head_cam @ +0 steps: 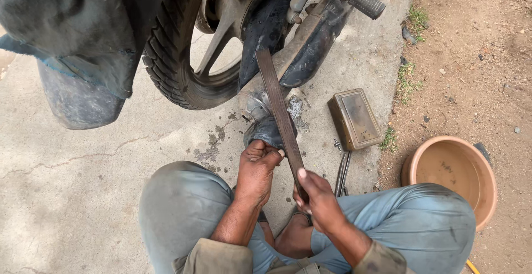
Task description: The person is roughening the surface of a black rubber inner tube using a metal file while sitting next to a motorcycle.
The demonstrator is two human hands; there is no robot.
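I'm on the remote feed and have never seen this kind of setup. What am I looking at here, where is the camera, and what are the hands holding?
There is no machine: this is a single picture from a camera worn on a person's head, looking down at their own two bare hands and bent knees in grey-blue trousers. They squat on a concrete floor behind the rear wheel of a motorcycle. The right hand has a grip on the near end of a long, flat dark metal bar, which slants up toward the bike. The left hand rests on a rounded dark part low on the bike; what it is I cannot tell. On the concrete to the right lie a small rectangular metal box and thin metal tools. A terracotta-coloured bowl sits on the dirt beyond.
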